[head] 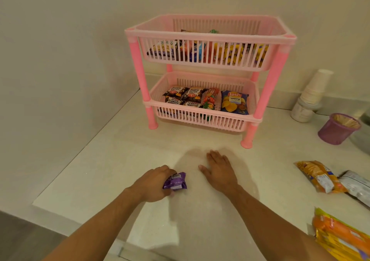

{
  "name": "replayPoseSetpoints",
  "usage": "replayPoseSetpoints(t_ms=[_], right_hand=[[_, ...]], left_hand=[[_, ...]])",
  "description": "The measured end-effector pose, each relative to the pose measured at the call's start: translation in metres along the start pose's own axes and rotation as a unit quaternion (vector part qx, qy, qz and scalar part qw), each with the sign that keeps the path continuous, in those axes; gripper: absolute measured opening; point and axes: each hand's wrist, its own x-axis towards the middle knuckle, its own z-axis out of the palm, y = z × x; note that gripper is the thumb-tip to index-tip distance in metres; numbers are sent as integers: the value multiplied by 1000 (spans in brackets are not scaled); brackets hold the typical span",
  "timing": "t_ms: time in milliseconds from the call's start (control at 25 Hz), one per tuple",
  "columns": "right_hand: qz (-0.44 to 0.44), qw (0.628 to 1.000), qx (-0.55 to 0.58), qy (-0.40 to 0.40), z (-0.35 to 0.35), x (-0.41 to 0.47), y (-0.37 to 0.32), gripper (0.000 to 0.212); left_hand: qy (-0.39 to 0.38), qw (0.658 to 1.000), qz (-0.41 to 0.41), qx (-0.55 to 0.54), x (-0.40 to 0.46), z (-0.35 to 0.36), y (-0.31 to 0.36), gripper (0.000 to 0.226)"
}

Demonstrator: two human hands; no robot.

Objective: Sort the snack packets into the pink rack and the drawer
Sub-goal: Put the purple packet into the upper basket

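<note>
Cream walls meet in a corner behind the pale counter [200, 210] where we work. At twelve o'clock stands the pink rack [210, 74], two tiers high; its top basket holds mixed packets seen through the slats, and its lower basket holds peanut packs [184, 97] on the left, an orange-red packet [210, 100] in the middle and a blue Lay's bag [234, 102] on the right. Our left hand [154, 183], at seven o'clock, curls its fingers round a small purple packet [175, 181] resting on the counter. Our right hand [219, 171] lies just beside it, flat on the counter with fingers straight, holding nothing. At three o'clock lie an orange packet [318, 175] and a silver one [356, 186], touching; at five o'clock sits a yellow-orange pack [340, 238]. Paper cups [312, 92] and a purple tub [338, 129] stand at two o'clock.
</note>
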Motion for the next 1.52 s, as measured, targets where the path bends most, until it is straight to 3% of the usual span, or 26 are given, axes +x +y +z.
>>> replayPoseSetpoints(t_ms=[200,280,400,520,720,840,1000,1240,1400,1520], right_hand=[[-4,999,16,29,-20,5,-10,87],[-29,995,31,86,-41,16,-19,89],[-87,968,50,231,-89,32,-34,71],[-101,960,58,256,-147,44,-45,64],[-178,898,-22,401,-232,56,-62,61],[-182,867,-62,459,-274,68,-63,59],[-107,911,-74,392,-314,95,-60,62],[-44,952,-111,281,-349,123,-60,64],[-49,940,-134,311,-341,126,-61,67],[-66,939,-137,308,-342,121,-62,54]], left_hand=[[71,991,-3,-111,4,-16,-2,41],[117,983,-5,-143,9,-34,-1,39],[180,969,2,-172,19,-70,9,47],[249,942,26,-225,24,-109,23,49],[349,898,83,-253,32,-180,38,51],[399,874,104,-256,35,-225,49,52],[457,841,111,-268,46,-274,58,49],[490,840,50,-227,85,-345,64,51],[463,867,-16,-184,128,-393,56,53],[412,899,-76,-132,169,-420,49,53]])
